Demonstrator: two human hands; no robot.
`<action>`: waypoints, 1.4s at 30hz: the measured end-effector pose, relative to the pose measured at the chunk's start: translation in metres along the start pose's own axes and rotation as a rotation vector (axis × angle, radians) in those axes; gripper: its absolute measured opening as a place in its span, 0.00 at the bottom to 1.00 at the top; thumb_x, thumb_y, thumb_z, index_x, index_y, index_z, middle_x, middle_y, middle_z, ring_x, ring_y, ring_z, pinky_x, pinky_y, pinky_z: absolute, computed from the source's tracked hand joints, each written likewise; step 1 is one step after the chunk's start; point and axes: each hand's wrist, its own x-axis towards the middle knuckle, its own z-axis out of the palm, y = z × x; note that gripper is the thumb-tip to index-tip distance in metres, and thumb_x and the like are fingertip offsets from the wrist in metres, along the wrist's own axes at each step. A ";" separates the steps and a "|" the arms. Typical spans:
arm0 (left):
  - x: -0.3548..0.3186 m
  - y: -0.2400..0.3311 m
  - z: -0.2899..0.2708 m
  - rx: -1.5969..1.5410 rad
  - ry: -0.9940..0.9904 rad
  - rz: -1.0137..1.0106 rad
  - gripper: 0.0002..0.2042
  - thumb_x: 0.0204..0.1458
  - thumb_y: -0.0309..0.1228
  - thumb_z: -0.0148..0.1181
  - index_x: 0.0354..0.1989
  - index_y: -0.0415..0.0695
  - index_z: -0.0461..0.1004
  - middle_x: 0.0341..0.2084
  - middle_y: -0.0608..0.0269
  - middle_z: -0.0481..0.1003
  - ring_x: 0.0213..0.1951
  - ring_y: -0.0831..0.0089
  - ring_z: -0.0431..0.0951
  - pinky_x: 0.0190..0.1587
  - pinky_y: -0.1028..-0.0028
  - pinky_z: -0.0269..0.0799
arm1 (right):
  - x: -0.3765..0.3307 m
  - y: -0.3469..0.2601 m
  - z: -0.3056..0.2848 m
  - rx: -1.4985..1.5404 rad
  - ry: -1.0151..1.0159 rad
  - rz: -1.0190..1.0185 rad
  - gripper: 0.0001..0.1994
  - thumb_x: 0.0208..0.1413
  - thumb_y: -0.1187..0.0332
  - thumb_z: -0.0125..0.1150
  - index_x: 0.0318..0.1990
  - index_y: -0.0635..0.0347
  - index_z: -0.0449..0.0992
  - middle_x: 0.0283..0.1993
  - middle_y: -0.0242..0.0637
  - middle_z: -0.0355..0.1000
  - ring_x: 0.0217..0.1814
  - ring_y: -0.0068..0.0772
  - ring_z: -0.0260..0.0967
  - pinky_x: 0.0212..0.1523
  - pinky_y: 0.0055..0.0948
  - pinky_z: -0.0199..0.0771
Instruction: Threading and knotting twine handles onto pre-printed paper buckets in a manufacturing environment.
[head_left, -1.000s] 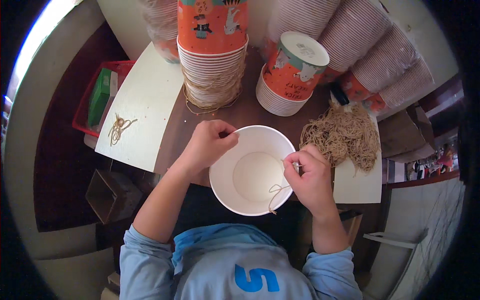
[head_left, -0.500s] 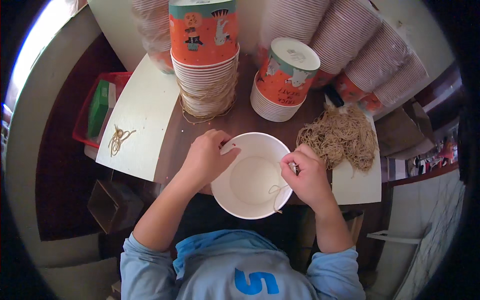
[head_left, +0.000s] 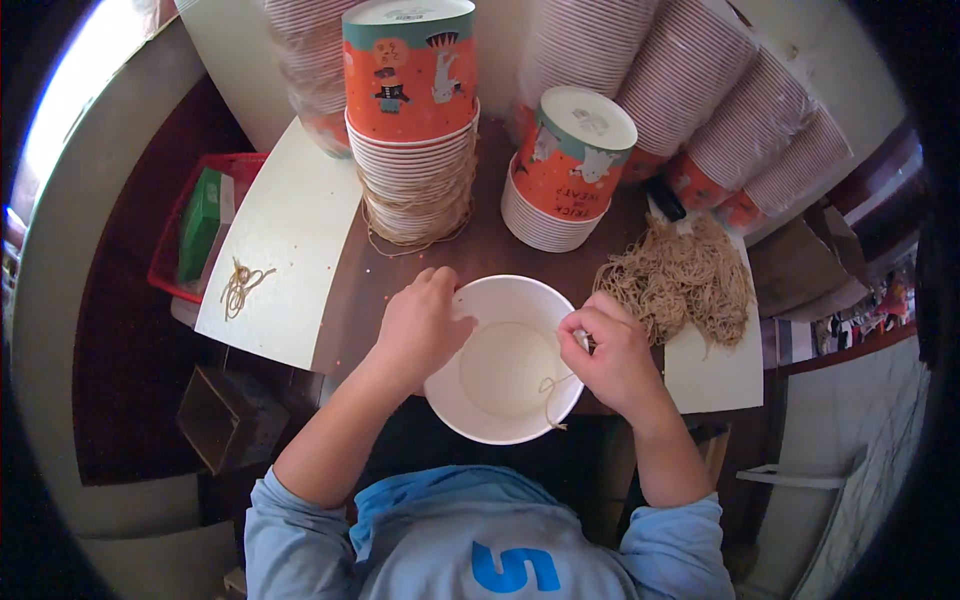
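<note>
- A dark brown table [head_left: 480, 250] is seen from above, with a pale wall behind it and a shadowed floor to the left.
- At the far left, a red tray [head_left: 170, 262] is set beside the table; a green box [head_left: 203, 222] lies in it.
- A cream sheet of card [head_left: 290, 255] is laid over the table's left part, and a small loose bundle of tan string [head_left: 238, 285] rests on it.
- Below that sheet, on the floor, an open brown box [head_left: 228, 418] is seen; its contents cannot be told.
- A tall stack of paper bowls [head_left: 412, 120] stands behind the hands, its top one orange with cartoon figures; tan string is wound around the stack's lower rims.
- The left hand [head_left: 420, 325] is closed over the left rim of a white paper bowl [head_left: 505, 360], which is held tilted at the table's near edge.
- Inside that bowl only a short string handle [head_left: 555, 385] is seen, running to the right rim.
- The right hand [head_left: 615, 355] is pinched on the right rim, where the string meets it.
- A shorter orange stack [head_left: 565, 170] leans behind the bowl, its white base turned up.
- A heap of tan string [head_left: 675, 280] lies to the right, partly on a second cream sheet [head_left: 715, 370].
- Long sleeves of stacked bowls [head_left: 700, 100] are leaned along the back right.
</note>
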 end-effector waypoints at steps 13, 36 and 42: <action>-0.021 -0.049 -0.006 -0.692 0.167 -0.183 0.10 0.57 0.34 0.53 0.33 0.38 0.71 0.25 0.66 0.73 0.26 0.80 0.70 0.28 0.79 0.65 | 0.049 0.039 0.000 0.158 -0.310 -0.092 0.04 0.46 0.72 0.61 0.29 0.61 0.76 0.33 0.32 0.66 0.35 0.26 0.66 0.34 0.24 0.67; -0.029 -0.058 -0.004 -0.920 -0.047 -0.232 0.09 0.55 0.25 0.52 0.41 0.34 0.74 0.30 0.63 0.76 0.31 0.81 0.74 0.35 0.81 0.71 | 0.058 -0.020 0.092 0.434 -0.391 0.432 0.07 0.49 0.69 0.60 0.31 0.65 0.77 0.28 0.34 0.74 0.30 0.20 0.69 0.32 0.23 0.70; -0.027 -0.059 -0.006 -0.929 -0.040 -0.202 0.09 0.55 0.24 0.52 0.40 0.34 0.74 0.31 0.62 0.76 0.33 0.80 0.74 0.37 0.80 0.71 | 0.058 -0.020 0.096 0.428 -0.343 0.374 0.08 0.45 0.68 0.60 0.28 0.63 0.78 0.27 0.42 0.75 0.31 0.32 0.73 0.34 0.31 0.71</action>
